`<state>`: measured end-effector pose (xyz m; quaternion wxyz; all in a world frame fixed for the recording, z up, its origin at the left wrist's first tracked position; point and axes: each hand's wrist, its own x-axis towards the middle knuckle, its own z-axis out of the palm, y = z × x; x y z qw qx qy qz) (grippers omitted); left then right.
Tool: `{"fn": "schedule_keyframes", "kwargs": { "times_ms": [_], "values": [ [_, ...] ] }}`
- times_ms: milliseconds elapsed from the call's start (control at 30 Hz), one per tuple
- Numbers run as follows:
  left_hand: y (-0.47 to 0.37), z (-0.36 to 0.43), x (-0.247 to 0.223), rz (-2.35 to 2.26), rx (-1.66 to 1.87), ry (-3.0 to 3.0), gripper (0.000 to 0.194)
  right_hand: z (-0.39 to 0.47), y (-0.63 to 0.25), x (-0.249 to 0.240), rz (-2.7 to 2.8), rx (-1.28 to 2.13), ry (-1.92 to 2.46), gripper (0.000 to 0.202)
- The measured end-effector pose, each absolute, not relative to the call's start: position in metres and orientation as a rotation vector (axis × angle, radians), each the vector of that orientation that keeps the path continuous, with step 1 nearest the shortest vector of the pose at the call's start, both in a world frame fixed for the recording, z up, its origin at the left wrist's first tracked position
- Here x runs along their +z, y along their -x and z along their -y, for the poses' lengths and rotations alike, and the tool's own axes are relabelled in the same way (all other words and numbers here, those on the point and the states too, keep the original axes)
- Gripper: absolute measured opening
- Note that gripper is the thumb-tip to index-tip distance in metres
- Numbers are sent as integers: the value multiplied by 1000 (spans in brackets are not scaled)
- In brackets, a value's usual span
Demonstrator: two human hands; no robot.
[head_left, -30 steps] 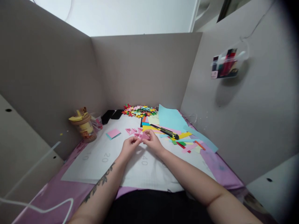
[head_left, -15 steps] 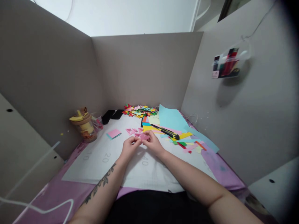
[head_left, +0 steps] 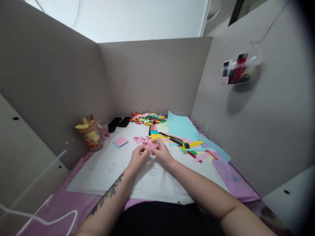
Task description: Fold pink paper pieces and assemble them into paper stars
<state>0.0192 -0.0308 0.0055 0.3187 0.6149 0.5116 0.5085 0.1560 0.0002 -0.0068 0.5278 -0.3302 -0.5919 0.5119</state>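
Note:
Between both hands is a pink folded paper piece (head_left: 151, 146) with pointed corners. My left hand (head_left: 139, 155) pinches its left side, thumb against fingers. My right hand (head_left: 161, 152) grips its right side the same way. Just beyond the fingers, several small pink folded paper units (head_left: 139, 139) lie on the white sheet (head_left: 98, 178). A small stack of square paper (head_left: 120, 142), pink on top and blue below, rests to the left of the hands. The fingers partly hide the held piece.
A yellow and black utility knife (head_left: 174, 140) lies on coloured paper strips (head_left: 197, 152) to the right. Behind are a heap of paper stars (head_left: 147, 118), a light-blue sheet (head_left: 182, 124) and black phone-like slabs (head_left: 115, 124). A lidded cup (head_left: 90, 135) stands at left.
The pink piece has turned in my fingers and shows more of its pointed shape. Both hands stay pinched on it. The camera view has shifted slightly.

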Motion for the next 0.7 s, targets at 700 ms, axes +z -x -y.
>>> {"fn": "schedule_keyframes", "kwargs": {
  "times_ms": [700],
  "values": [
    [-13, 22, -1, -1192, 1474, -1445, 28, -2, -160, 2, 1411, 1252, 810, 30]
  ]
}}
